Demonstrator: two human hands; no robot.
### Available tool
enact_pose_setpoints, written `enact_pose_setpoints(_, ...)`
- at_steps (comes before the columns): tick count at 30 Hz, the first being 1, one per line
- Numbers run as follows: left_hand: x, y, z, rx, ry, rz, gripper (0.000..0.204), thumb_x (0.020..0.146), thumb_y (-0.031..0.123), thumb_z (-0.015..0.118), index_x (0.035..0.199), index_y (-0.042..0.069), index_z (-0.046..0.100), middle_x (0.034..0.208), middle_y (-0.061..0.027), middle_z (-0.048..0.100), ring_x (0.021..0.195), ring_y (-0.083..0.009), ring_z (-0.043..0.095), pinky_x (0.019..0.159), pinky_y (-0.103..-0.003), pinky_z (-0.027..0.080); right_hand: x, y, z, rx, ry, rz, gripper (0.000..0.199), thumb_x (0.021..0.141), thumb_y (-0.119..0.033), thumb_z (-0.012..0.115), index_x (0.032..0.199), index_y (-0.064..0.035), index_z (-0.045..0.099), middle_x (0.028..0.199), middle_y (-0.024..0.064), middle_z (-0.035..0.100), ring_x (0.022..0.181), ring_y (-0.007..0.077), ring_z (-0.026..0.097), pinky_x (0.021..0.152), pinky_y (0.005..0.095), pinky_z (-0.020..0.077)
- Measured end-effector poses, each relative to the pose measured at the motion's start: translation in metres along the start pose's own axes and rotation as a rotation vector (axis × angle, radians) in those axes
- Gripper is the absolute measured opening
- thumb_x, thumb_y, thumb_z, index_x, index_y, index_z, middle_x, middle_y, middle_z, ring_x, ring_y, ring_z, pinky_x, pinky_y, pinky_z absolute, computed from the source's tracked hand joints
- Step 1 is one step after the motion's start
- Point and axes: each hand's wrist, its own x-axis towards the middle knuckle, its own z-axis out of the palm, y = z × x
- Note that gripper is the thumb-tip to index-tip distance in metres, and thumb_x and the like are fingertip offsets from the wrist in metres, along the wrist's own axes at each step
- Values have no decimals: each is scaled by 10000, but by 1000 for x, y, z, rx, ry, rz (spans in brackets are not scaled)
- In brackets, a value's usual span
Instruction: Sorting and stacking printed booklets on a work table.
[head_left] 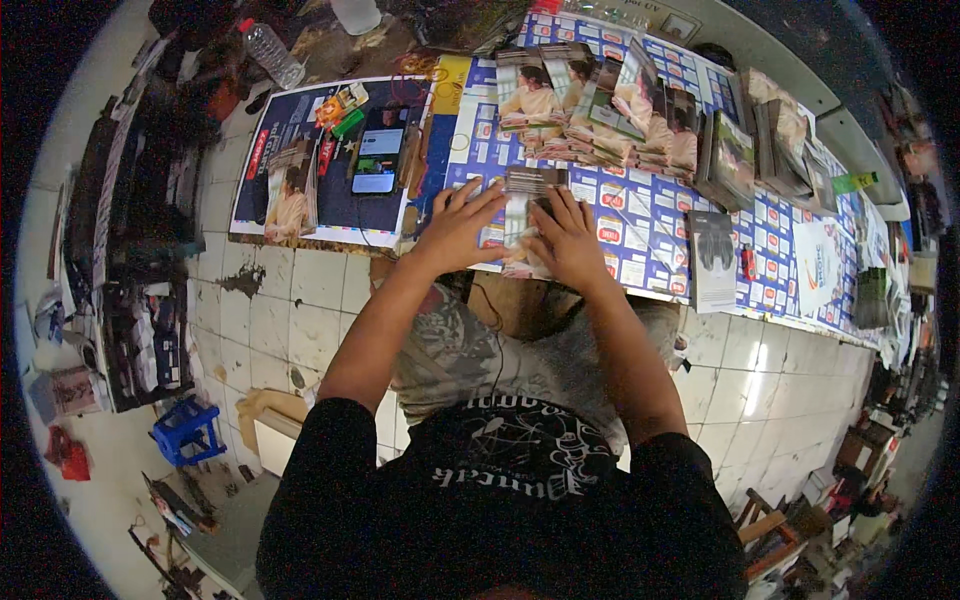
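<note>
A stack of printed picture sheets lies at the table's near edge, between my two hands. At its left side rests my left hand, fingers spread, its fingertips near the stack's edge. My right hand lies over the stack's right side with fingers stretched out. Parts of the stack are hidden under the fingers. Beyond it stand several more stacks of picture sheets with the same kind of print, some leaning on each other.
Left on the table are a phone, a green lighter and another picture stack. To the right lie a grey printed box or card and a small red object. A plastic bottle lies behind; a blue stool stands on the floor.
</note>
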Motion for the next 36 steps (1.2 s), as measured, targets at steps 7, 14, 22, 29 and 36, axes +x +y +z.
enact_pose_setpoints(7,2,2,-10,12,-132,45,720,818,507,704,1425,167,520,1561,-34,397,1467,-307,276,1111,-514,225,-3,12,-12,220,122,146,507,902,-289,669,1349,-81,550,1513,208,393,1396,412,364,1149,522,278)
enact_pose_setpoints(14,12,12,-17,32,-243,-15,736,810,488,720,1448,199,493,1577,-29,363,1467,-307,266,1130,-561,184,-55,72,-54,-364,195,570,573,881,-271,703,1363,-20,522,1343,296,496,1234,462,477,1048,547,364)
enact_pose_setpoints(22,32,31,-25,99,-464,-100,720,804,362,767,1458,319,470,1578,-84,306,1470,-390,200,1077,-722,198,-57,8,-76,52,81,394,532,808,-224,782,1307,-135,619,1061,136,594,954,328,608,799,421,513)
enact_pose_setpoints(29,39,40,-33,118,-516,-166,748,793,352,779,1464,360,449,1576,-78,304,1467,-397,210,1088,-743,175,-39,21,-51,-234,176,214,481,785,-240,761,1255,-254,662,955,33,614,891,249,593,739,410,479)
enact_pose_setpoints(36,36,40,-28,136,-544,-175,792,798,366,773,1491,384,391,1583,-62,291,1482,-382,189,1087,-757,172,22,53,-37,-345,331,201,424,848,-281,688,1266,-252,625,992,17,625,898,234,570,749,413,441)
